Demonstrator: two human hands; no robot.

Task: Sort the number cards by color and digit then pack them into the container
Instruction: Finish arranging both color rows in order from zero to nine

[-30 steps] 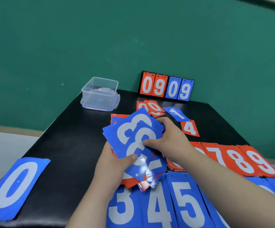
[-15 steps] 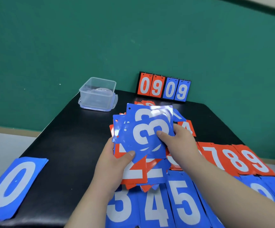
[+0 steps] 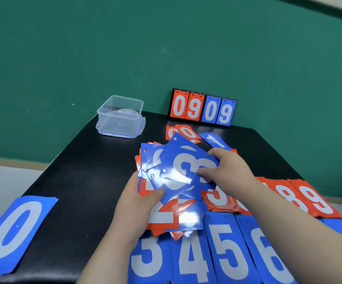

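Left grip and right grip pinch blue cards.

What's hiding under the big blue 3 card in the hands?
More blue cards fan out beneath the blue 3 card, with a red card lower down. Most of their digits are covered, so I can't read them.

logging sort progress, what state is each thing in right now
container: open, upright, no cards inside
held stack: fanned, red and blue mixed
left hand: grips the stack's lower edge
right hand: pinches the top blue 3
scoreboard: upright, reads 0909
blue 0 pile: flat, untouched
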